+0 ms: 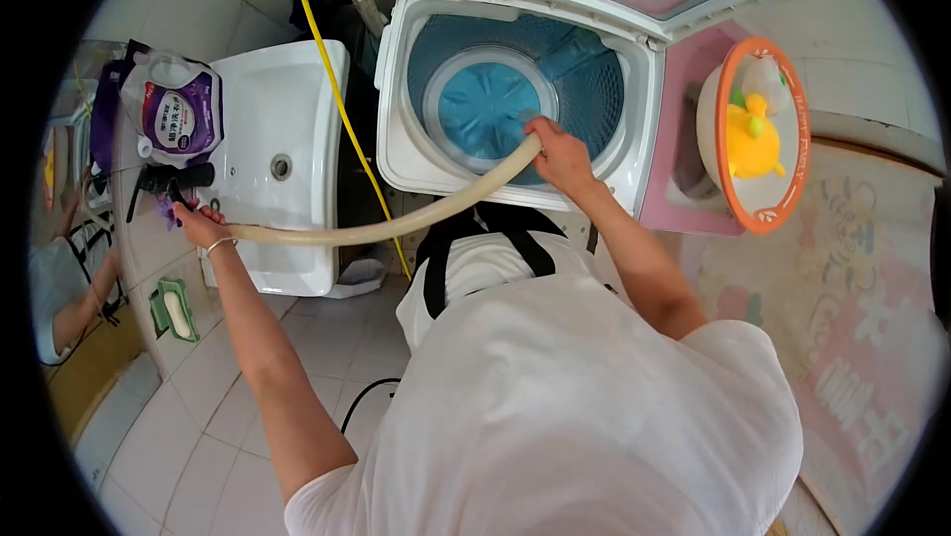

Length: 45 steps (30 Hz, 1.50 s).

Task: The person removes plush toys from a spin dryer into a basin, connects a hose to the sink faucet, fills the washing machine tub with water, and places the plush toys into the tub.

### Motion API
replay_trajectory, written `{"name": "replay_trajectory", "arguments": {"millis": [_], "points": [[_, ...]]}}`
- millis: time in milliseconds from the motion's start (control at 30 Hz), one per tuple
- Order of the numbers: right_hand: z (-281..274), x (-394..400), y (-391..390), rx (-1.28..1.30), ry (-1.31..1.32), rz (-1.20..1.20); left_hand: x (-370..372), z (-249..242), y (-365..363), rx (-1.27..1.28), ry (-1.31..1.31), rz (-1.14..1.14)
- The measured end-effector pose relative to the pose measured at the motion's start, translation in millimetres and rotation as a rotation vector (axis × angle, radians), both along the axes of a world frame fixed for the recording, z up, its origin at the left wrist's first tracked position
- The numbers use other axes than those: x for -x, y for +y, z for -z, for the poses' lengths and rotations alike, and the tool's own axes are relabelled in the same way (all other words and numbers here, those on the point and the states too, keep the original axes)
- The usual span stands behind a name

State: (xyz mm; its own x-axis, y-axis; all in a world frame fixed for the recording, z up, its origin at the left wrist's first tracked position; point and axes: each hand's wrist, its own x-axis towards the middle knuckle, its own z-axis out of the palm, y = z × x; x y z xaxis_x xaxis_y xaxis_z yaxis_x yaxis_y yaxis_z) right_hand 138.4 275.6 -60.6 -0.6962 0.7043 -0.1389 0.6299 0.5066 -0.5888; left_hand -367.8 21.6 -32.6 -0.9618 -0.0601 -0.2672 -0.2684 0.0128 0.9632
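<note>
1. The hose (347,235) is clamped in the right hand (563,161), apparently so its end is aimed into the tub (431,51);
2. the left hand (203,227) is placed by the tap (198,175); its grip cannot be told.

A long, cream, round hose (396,231), probably plastic, spans from the left fingers (190,218) to the right fingers (545,130), smoothly curved.

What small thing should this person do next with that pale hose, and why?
Probably dip the hose a little deeper into the tub: the right hand holds it near its end, over the open tub, while the left hand is at the black tap. Whether water is running, I cannot tell.
</note>
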Motion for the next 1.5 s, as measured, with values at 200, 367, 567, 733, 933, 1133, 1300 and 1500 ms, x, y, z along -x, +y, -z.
{"name": "replay_trajectory", "arguments": {"millis": [200, 367, 567, 733, 933, 1133, 1300, 1500], "points": [[-1.6, -4.6, -6.7, 0.009, -0.047, 0.026, -1.2, 0.7, -1.1, 0.0, 0.009, 0.004], [0.9, 0.4, -6.2, -0.031, 0.049, -0.01, -1.4, 0.5, 0.6, 0.016, 0.016, -0.026], [-3.2, 4.5, -1.4, 0.047, 0.03, 0.02, -3.1, -1.7, 3.1, 0.005, 0.01, -0.023], [8.4, -5.5, -7.3, -0.013, -0.122, 0.094, -1.4, 4.3, 0.7, -0.01, 0.027, -0.008], [-5.4, 24.7, -0.5, 0.202, 0.076, -0.053, -0.9, 0.8, 0.1, -0.002, 0.013, -0.013], [5.1, 36.8, 8.3, 0.052, 0.106, -0.054, -2.3, 1.7, 0.9, 0.021, 0.02, -0.044], [-11.3, 53.8, 14.2, 0.049, 0.312, -0.215, -1.3, -0.9, -0.3, 0.008, -0.004, -0.031], [-9.6, 31.0, 20.4, 0.166, 0.01, -0.258, 1.4, 5.9, 2.7, -0.002, 0.032, -0.045]]}}
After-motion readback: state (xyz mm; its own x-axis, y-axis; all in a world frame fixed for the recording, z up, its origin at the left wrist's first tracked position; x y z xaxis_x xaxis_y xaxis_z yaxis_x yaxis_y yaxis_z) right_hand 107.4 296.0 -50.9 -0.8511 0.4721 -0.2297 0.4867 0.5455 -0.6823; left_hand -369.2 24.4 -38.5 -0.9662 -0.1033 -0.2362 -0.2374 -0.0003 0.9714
